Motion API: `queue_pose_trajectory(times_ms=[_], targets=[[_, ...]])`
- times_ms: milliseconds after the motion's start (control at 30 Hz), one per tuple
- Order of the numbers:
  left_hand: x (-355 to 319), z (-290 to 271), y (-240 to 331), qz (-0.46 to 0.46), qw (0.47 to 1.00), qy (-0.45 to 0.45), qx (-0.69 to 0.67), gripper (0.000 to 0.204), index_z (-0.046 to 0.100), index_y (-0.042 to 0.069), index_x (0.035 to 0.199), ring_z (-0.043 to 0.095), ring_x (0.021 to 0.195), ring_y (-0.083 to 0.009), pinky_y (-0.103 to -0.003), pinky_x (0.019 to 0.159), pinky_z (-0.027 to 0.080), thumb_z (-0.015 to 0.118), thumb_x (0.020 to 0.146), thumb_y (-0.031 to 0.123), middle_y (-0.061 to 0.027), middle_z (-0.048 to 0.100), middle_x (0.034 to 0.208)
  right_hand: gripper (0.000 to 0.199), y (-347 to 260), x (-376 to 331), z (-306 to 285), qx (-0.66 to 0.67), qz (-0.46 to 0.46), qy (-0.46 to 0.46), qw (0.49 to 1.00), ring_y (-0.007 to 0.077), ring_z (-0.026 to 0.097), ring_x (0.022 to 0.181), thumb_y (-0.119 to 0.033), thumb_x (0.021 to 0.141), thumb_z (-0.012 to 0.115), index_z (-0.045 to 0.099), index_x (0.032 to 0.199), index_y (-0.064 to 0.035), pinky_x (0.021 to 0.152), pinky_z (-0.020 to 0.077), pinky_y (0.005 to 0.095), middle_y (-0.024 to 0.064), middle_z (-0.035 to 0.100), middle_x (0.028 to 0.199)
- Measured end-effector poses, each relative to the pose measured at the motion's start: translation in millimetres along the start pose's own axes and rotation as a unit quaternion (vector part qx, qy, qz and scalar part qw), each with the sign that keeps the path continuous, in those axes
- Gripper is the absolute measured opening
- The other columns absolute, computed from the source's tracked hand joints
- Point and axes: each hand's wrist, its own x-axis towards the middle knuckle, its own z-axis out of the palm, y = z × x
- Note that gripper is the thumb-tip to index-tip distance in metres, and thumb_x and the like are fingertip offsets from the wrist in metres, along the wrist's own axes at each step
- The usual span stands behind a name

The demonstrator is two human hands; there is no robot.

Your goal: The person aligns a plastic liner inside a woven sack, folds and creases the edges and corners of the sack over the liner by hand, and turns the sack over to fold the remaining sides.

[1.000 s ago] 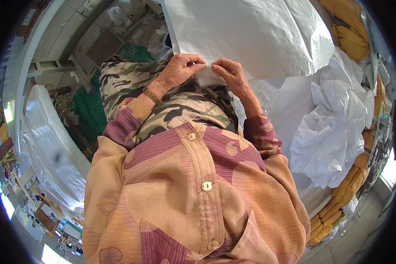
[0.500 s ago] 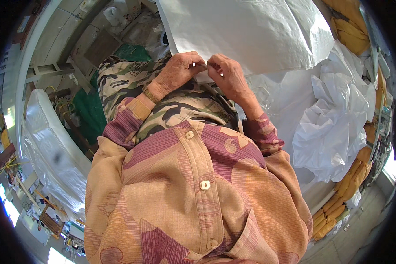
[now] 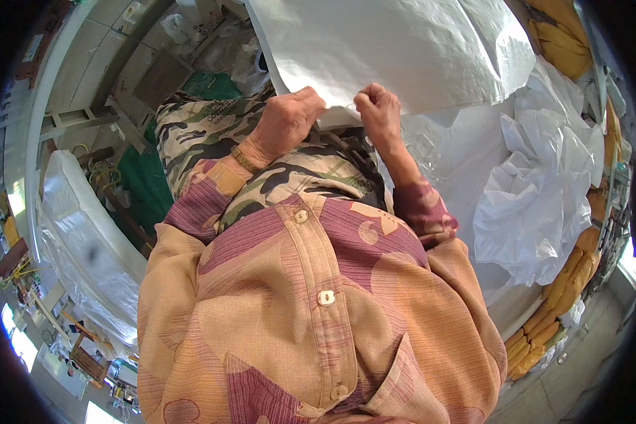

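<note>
A large white woven sack (image 3: 396,49) lies spread in front of me over my camouflage-patterned lap (image 3: 212,127). My left hand (image 3: 286,120) pinches the sack's near edge, fingers curled over it. My right hand (image 3: 376,109) grips the same edge a little to the right, closed in a fist. A clear plastic liner (image 3: 431,141) shows just under the edge beside my right wrist. My orange and maroon shirt (image 3: 318,297) fills the lower half of the view.
A heap of crumpled white plastic bags (image 3: 544,191) lies at the right. Yellow sacks (image 3: 551,311) are stacked along the right rim and the top right. A plastic-wrapped white bundle (image 3: 85,240) lies at my left, with green fabric (image 3: 145,184) beside my leg.
Both hands have drawn the sack's edge slightly up and apart; the sack covers more of the upper view.
</note>
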Motion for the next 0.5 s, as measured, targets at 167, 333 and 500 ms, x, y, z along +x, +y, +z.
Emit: queue_pose_trajectory(times_ms=[167,333,500], targets=[[-2.4,7.7,-8.6,-0.021,0.998,0.029,-0.047,0.011,0.064,-0.001,0.088,0.062,0.065,-0.0217,-0.029,0.059,0.048,0.07,0.086,0.007,-0.0113,0.063,0.079,0.016,9.4,-22.4,-17.0,-0.228,-0.172,0.022,0.958,0.0388,0.059,0.07,-0.019,0.086,0.058,0.05,0.083,-0.0055,0.06,0.0427,0.0476,0.0161,0.058,0.075],[-4.5,3.1,-16.6,-0.129,0.981,0.052,-0.137,0.012,0.064,-0.001,0.087,0.062,0.061,-0.0149,-0.028,0.056,0.049,0.069,0.088,0.01,-0.0074,0.063,0.074,0.016,120.8,-37.6,-100.9,-0.402,-0.093,0.1,0.905,0.0373,0.061,0.072,-0.02,0.082,0.061,0.052,0.082,-0.0075,0.065,0.0449,0.0481,0.0141,0.061,0.077],[-8.1,5.5,-25.7,-0.192,0.968,0.007,-0.16,0.015,0.065,-0.001,0.087,0.061,0.058,-0.0098,-0.024,0.053,0.049,0.069,0.089,0.013,-0.0053,0.064,0.07,0.015,131.1,-56.4,-160.8,-0.418,0.044,0.05,0.906,0.0318,0.064,0.077,-0.021,0.087,0.062,0.061,0.088,-0.0068,0.069,0.0469,0.0426,0.0107,0.065,0.084]])
